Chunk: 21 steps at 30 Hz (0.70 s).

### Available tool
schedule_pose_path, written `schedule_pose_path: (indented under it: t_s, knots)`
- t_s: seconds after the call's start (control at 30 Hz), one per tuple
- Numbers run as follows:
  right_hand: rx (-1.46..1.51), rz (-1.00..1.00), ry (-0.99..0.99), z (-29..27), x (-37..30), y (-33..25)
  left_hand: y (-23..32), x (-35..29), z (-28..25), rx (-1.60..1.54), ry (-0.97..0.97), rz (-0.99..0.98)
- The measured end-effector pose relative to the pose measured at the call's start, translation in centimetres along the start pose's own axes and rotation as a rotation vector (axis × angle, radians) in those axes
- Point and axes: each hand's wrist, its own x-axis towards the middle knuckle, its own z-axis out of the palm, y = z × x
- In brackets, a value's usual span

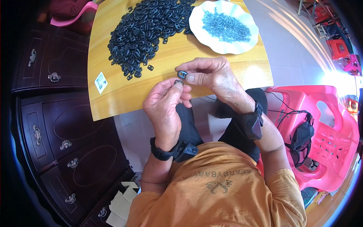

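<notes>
Between the thumb and fingers of my right hand (213, 75) is a small black oval cord lock (182, 74) with holes through it. My left hand (166, 104) is closed just below, its thumb and forefinger pinching a small dark piece (179, 81) right up against the cord lock; its exact kind is too small to tell. Both hands hover over the near edge of the wooden table (162, 85). Beyond them spreads a large heap of similar black cord locks (147, 34). A white scalloped plate (196, 20) holds a pile of small metal springs (227, 26).
A white printed sticker (100, 82) is on the table's left side. Dark wooden cabinets (68, 136) stand at the left. To the right is a pink plastic chair (340, 140) with a black strapped pouch (303, 138) and cables on it. A few loose cord locks lie near the heap.
</notes>
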Motion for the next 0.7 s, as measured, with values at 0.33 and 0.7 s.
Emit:
schedule_pose_path:
  t_s: [0.33,0.7]
  knots:
    - [-0.146,-0.081,0.024,-0.09,-0.05,0.42,-0.25,-0.03,0.28,-0.006,0.017,0.019]
    - [-0.233,-0.127,0.062,0.00,-0.19,0.33,-0.42,0.12,0.08,-0.013,0.000,0.016]
